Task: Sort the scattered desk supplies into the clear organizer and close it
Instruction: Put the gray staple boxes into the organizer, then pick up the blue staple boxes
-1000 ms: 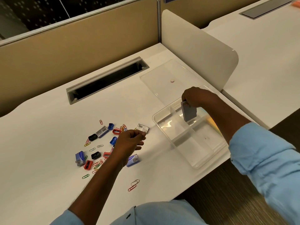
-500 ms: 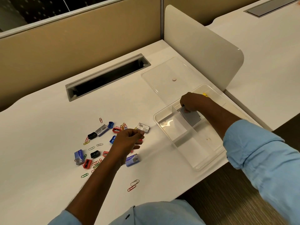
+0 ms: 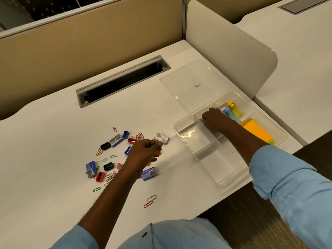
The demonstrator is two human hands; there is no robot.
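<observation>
At desk's (image 3: 53,141) right edge, inside organizer (image 3: 231,180): my right hand (image 3: 213,119) has dropped from above rim to floor of middle compartment, against divider (image 3: 206,130). Grey box carried a second ago now hidden under curled fingers; cannot tell if still gripped or released. Left hand (image 3: 143,151) hovers over scatter mid-desk, thumb and forefinger drawn together beside staple box (image 3: 162,138); cannot tell if anything pinched. Reading: one box likely delivered. Sharpeners (image 3: 125,134), clips (image 3: 150,201) still loose. Lid (image 3: 181,81) flat behind organizer; closing far off.
</observation>
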